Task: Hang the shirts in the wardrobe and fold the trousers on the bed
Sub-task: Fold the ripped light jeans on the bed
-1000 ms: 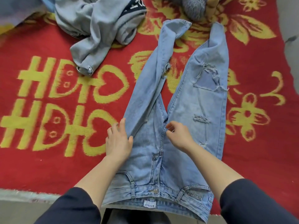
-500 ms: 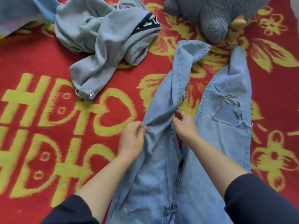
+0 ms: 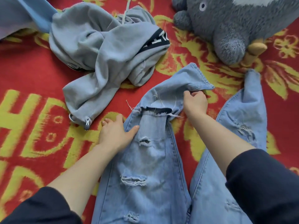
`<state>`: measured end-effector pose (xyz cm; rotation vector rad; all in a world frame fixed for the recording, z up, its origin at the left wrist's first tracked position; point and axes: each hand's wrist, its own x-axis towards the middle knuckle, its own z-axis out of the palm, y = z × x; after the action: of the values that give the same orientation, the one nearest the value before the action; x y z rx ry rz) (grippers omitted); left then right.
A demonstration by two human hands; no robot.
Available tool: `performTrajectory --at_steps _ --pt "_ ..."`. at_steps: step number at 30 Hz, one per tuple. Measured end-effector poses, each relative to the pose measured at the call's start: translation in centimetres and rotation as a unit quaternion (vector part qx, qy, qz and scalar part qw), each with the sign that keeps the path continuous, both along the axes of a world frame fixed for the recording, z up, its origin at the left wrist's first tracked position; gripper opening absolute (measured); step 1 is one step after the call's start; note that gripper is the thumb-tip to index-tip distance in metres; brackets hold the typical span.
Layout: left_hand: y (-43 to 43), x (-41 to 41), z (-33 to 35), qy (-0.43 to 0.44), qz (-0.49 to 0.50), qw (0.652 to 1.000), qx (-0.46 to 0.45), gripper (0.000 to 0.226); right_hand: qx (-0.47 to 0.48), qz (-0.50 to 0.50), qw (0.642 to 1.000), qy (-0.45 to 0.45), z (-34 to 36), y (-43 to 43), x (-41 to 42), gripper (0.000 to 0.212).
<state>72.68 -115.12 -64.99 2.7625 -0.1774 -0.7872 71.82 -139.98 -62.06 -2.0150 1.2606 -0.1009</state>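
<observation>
Light blue ripped jeans lie spread on the red and yellow bed cover, legs pointing away from me. My left hand lies flat on the left edge of the left leg, thumb on the denim, fingers partly on the cover. My right hand grips the crumpled fabric near that leg's hem, just beyond a wide tear at the knee. The right leg lies flat to the right, its hem close to a plush toy.
A crumpled grey hooded sweatshirt lies beyond my left hand. A grey plush toy sits at the top right. Pale blue fabric shows in the top left corner.
Both hands have moved up the left leg away from the crotch. The twisted leg now lies wider, showing its tears. My right hand has reached the hem area.
</observation>
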Motion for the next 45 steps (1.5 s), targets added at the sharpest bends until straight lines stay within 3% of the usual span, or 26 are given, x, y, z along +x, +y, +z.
performTrajectory --at_steps 4,7,11,16,20,22,24,25,30,36,39,42,45 --pt "-0.8 1.3 0.4 0.017 -0.032 0.999 -0.014 0.054 0.125 -0.203 0.97 -0.041 -0.2 -1.9 2.6 0.062" --pt "-1.8 2.2 1.0 0.048 -0.04 0.998 0.01 0.057 0.196 -0.238 0.945 -0.108 0.1 -2.4 4.1 0.051" --pt "-2.2 3.4 1.8 0.086 -0.025 0.996 0.007 0.057 0.241 -0.176 0.927 -0.228 2.9 -3.5 8.1 0.021" --pt "-2.2 4.1 2.6 0.129 -0.025 0.991 -0.024 0.066 0.31 -0.046 0.899 -0.305 9.3 -5.4 12.9 0.046" --pt "-2.2 4.4 2.7 0.128 -0.006 0.991 -0.046 0.059 0.374 0.027 0.874 -0.308 10.4 -6.9 15.3 0.028" --pt "-2.4 4.4 2.4 0.111 -0.005 0.993 -0.03 0.054 0.251 0.037 0.935 -0.248 8.8 -6.8 15.7 0.018" --pt "-2.6 4.3 2.1 0.105 -0.003 0.994 -0.007 0.056 0.092 0.027 0.988 -0.117 5.7 -7.0 15.2 0.04" --pt "-2.7 4.4 2.0 0.103 0.0 0.995 -0.001 0.058 0.071 0.02 0.995 -0.063 4.2 -6.9 14.5 0.051" --pt "-2.8 4.6 1.4 0.094 0.013 0.995 -0.012 0.059 0.034 0.125 0.991 0.018 -0.3 -5.2 8.3 0.058" --pt "-2.5 3.4 1.1 0.056 0.002 0.998 0.023 0.066 -0.035 0.25 0.961 0.113 0.4 -4.2 -2.2 0.055" --pt "-2.2 1.5 0.9 0.026 0.029 0.999 0.024 0.07 -0.099 0.236 0.959 0.118 1.6 -6.0 -7.2 0.043" --pt "-3.0 -3.0 1.2 -0.062 0.099 0.992 -0.043 0.088 -0.161 0.188 0.961 0.126 2.4 -9.5 -13.2 0.046" --pt "-6.2 -10.2 1.0 -0.174 0.006 0.978 -0.116 0.074 -0.193 0.097 0.969 0.123 2.1 -12.8 -19.2 0.045"
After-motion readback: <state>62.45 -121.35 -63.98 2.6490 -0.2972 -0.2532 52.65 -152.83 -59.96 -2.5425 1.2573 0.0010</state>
